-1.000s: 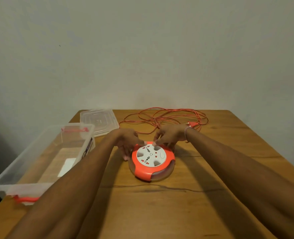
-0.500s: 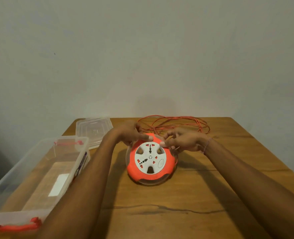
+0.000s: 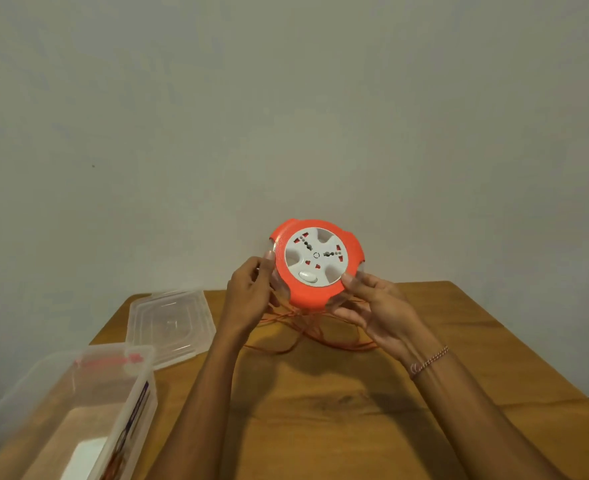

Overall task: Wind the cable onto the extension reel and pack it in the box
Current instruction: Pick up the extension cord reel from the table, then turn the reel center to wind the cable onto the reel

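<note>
I hold the extension reel (image 3: pixel 315 263) above the bench (image 3: pixel 320 410), its socket face tilted toward me. My left hand (image 3: pixel 248 299) grips its rim at 9 o'clock, fingers curled. My right hand (image 3: pixel 378 308) supports it at 4 o'clock, thumb on the face. The cable (image 3: pixel 307 327) hangs loose below. The box (image 3: pixel 137 403) stands at 8 o'clock.

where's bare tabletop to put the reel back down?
Bare wood near the person, between both forearms, and right of the right hand. Crowded: loose cable under the reel; lid and box fill the table's left.
</note>
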A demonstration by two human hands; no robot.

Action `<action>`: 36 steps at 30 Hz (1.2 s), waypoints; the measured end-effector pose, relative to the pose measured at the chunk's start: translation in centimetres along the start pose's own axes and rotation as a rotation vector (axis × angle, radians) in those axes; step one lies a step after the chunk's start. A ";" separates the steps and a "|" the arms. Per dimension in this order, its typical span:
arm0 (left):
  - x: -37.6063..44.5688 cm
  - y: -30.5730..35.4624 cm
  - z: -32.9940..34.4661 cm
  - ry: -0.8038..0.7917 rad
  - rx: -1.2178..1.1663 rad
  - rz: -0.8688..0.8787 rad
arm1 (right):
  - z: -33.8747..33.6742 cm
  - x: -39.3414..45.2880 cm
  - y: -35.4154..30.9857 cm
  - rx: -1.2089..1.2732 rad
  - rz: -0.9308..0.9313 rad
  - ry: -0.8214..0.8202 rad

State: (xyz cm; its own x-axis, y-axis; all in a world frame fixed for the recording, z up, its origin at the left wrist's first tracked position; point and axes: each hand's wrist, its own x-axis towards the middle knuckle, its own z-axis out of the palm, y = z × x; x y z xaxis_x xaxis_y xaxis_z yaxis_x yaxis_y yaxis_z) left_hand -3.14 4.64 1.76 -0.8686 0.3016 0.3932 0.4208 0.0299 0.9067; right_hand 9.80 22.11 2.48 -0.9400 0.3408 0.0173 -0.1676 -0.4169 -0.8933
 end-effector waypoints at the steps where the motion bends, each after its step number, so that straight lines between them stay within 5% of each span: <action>1: 0.1 0.2 0.2 -0.005 -0.027 0.009 | 0.1 0.0 -0.1 0.029 -0.004 -0.004; 6: 0.9 1.8 0.9 0.061 -0.078 0.115 | 0.9 -0.4 -0.6 -0.023 -0.045 -0.042; 12: 2.1 2.3 0.5 0.135 -0.055 0.173 | 1.9 -0.5 -1.4 -0.458 -0.235 0.020; 16: 2.0 2.3 0.5 0.172 -0.110 0.210 | 2.6 -0.2 -1.4 -1.058 -0.727 0.414; 19: 1.6 1.9 0.9 0.188 -0.154 0.191 | 3.6 -0.2 -2.3 -1.319 -1.033 0.245; 21: 1.3 1.7 1.2 0.191 -0.180 0.175 | 4.4 -0.1 -2.8 -1.546 -1.004 0.096; 26: 1.1 1.3 1.5 0.187 -0.157 0.186 | 6.0 0.8 -2.3 -1.880 -0.832 0.057; 33: 1.4 0.6 1.4 0.200 -0.142 0.172 | 5.9 1.8 -0.7 -1.800 -0.914 0.197; 36: 1.6 0.2 1.5 0.212 -0.111 0.167 | 6.4 1.8 -0.1 -1.711 -0.919 0.383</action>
State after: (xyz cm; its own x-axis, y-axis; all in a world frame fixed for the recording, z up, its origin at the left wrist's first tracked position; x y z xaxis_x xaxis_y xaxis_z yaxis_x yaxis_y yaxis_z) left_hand -3.99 6.55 2.36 -0.8297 0.0875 0.5512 0.5417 -0.1116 0.8331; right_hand 6.22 17.32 5.46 -0.6110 0.1721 0.7727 0.1500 0.9836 -0.1005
